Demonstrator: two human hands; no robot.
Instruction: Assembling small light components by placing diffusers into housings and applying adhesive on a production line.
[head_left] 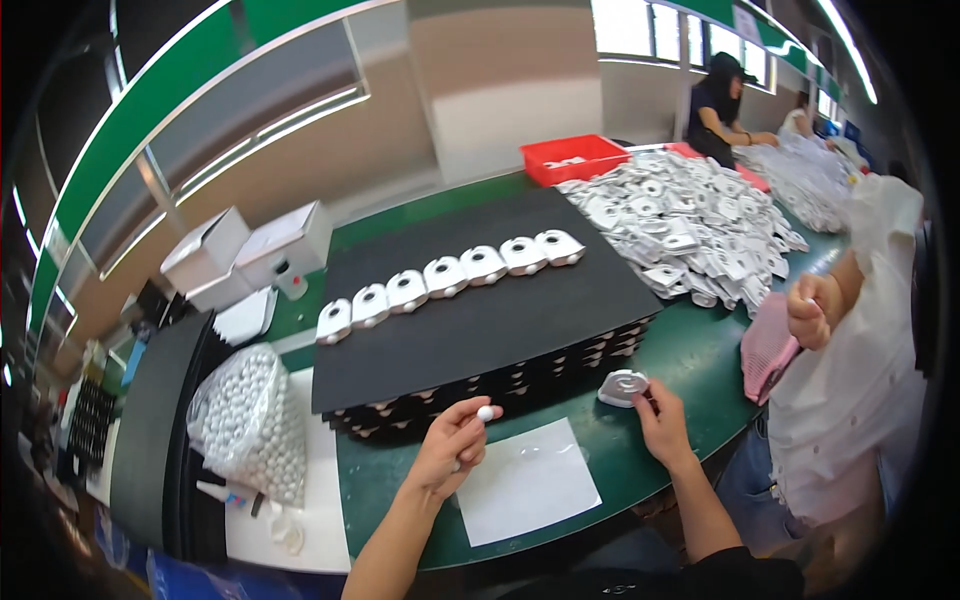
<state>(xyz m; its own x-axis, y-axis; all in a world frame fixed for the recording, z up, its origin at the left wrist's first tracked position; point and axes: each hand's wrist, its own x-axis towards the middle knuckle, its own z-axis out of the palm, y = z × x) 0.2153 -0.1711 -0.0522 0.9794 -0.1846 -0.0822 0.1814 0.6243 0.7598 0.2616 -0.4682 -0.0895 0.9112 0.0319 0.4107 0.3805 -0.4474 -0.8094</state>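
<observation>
Between the thumb and fingertips of my left hand [452,447] is a small white ball [486,413]. A second white ball [456,466] shows lower down against the same hand's fingers. My right hand [662,425] grips the edge of a flat white plastic part [622,388] with a round recess, held over the green table near the stack. Between and below the hands lies a white sheet of paper [530,485]. Beyond them, a row of several similar white parts [443,276] lies on the top black board [480,330] of a layered stack.
A clear bag of white balls [250,410] stands at left, with a small glue bottle [222,492] near it. A large heap of white parts [690,220] and a red bin [575,158] are at far right. A co-worker's hand [815,312] is close on the right.
</observation>
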